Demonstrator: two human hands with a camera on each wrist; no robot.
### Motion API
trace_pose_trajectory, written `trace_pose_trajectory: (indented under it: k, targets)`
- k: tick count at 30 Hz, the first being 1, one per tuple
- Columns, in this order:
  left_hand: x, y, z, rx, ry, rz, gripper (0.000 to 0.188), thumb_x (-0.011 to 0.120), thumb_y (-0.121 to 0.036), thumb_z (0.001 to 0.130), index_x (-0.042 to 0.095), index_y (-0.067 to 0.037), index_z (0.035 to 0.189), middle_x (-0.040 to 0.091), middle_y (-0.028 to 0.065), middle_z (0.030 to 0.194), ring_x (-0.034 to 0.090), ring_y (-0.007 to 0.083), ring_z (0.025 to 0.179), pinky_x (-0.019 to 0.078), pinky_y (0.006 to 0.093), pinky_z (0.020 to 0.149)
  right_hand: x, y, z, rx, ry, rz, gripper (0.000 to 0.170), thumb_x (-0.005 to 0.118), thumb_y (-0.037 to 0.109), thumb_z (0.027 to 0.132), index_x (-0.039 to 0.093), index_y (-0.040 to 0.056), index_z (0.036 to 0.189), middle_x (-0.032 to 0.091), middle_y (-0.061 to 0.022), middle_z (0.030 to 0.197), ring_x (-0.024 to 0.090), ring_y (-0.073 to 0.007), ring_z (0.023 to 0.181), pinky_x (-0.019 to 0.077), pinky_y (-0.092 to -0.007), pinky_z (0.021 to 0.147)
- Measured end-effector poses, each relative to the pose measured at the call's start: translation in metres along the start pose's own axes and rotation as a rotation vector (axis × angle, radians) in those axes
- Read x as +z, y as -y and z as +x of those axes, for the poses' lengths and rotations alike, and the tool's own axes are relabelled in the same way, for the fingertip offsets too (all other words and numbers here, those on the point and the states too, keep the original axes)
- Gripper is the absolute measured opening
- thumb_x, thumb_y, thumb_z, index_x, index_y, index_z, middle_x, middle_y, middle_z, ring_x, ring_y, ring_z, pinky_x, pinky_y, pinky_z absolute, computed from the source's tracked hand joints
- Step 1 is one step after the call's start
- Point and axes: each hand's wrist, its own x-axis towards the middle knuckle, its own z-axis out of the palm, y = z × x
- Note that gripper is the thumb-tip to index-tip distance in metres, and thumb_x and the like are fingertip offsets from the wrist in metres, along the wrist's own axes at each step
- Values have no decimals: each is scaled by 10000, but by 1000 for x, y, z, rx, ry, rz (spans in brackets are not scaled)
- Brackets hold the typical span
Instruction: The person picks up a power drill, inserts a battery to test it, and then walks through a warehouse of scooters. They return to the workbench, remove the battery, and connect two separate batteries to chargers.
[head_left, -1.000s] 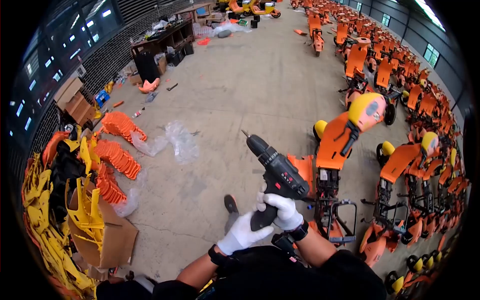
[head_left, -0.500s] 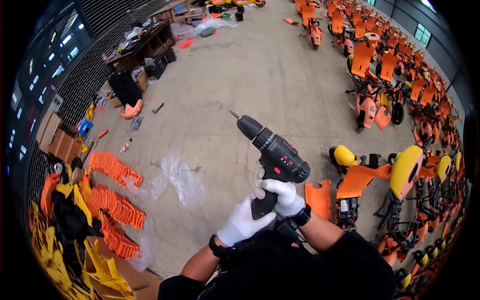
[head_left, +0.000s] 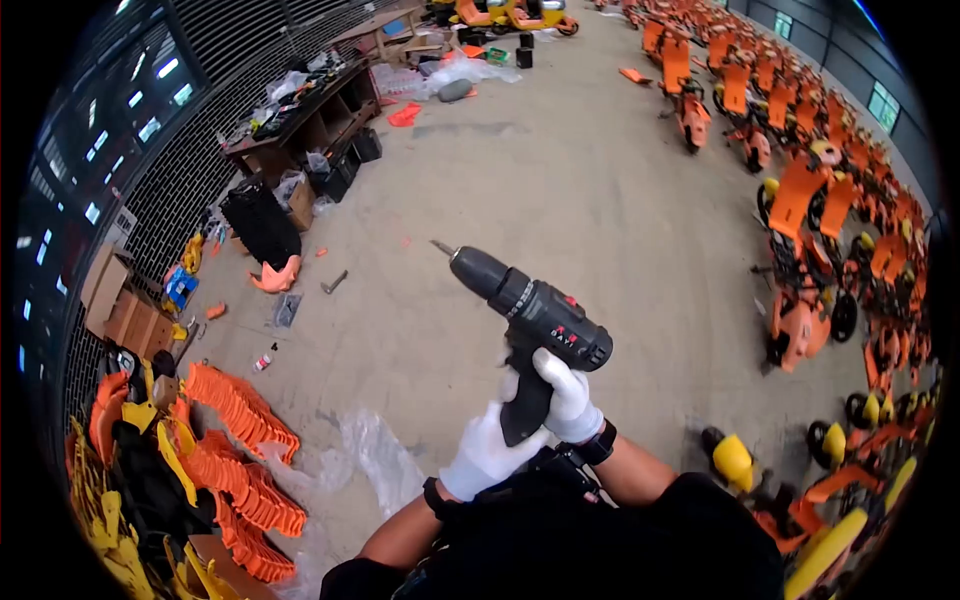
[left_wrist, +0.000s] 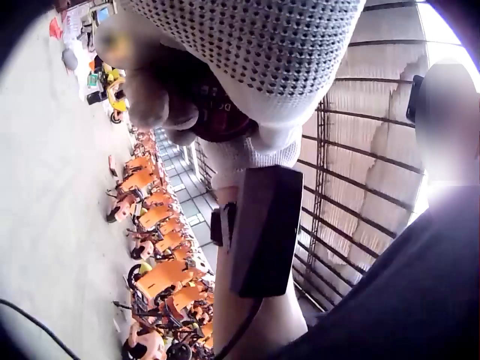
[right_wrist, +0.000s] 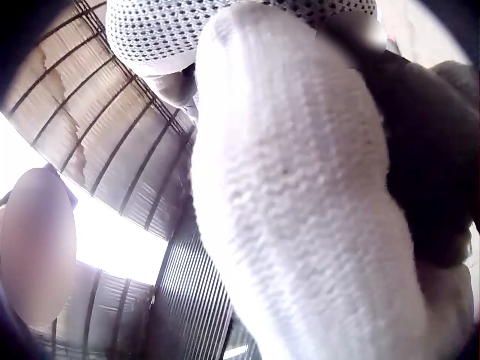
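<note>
A black cordless drill (head_left: 540,315) with a bit in its chuck points up and left in the head view. My white-gloved right hand (head_left: 568,402) grips its handle from the right, thumb lying along the back below the motor housing. Around the handle's lower end, my gloved left hand (head_left: 490,455) holds on from the other side. Close up in the left wrist view, the left glove (left_wrist: 262,52) hides most of the drill. The right glove's thumb (right_wrist: 292,187) fills the right wrist view, with the dark drill body (right_wrist: 427,150) beside it.
Rows of orange scooters (head_left: 800,200) line the right side. Stacked orange panels (head_left: 240,410), yellow parts (head_left: 110,510) and crumpled plastic film (head_left: 380,460) lie at lower left. A cluttered workbench (head_left: 300,115) stands by the brick wall. Bare concrete floor (head_left: 500,180) stretches ahead.
The head view has shifted, and the nearby scooters have slid right and down in it. Both hands keep hold of the drill, now with its front end tipped slightly lower.
</note>
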Motion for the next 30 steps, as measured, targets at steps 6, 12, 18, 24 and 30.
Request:
trace_pose_trajectory:
  k: [6,12,18,24,30]
  targets:
    - [-38,45,162,41,-23,-144,454,760,-263,777,585,31,1075,684,210,896,687,369,880,537,422,738,-33,-4,172,178,173,-65,467,632,253,866,519,-18,1230,626,-135,1027,607,-166,786,516,-312,749]
    - [-110,71,335,181,137,-266,415,757,-315,782,623,-12,1032,671,184,879,664,392,874,524,417,764,-56,-12,345,323,258,23,282,680,84,780,540,46,1021,567,-60,858,579,-159,735,486,-311,701]
    - [-167,101,501,272,322,-133,456,699,-343,848,574,-1,1122,662,206,967,647,381,886,508,436,765,-78,-12,504,295,167,-27,270,667,63,791,539,52,1028,560,-68,870,570,-165,715,490,-331,698]
    - [-206,143,637,97,373,39,587,707,-436,835,538,4,1185,653,227,986,623,435,929,498,458,812,-131,-52,639,292,173,-133,229,650,51,803,550,46,1009,564,-67,848,576,-175,705,500,-339,711]
    - [-289,170,787,65,367,-9,705,692,-413,856,413,7,1348,594,240,1216,585,362,1142,470,421,947,-140,-53,821,331,215,-156,189,577,-38,831,554,41,1001,586,-52,844,599,-154,760,503,-305,727]
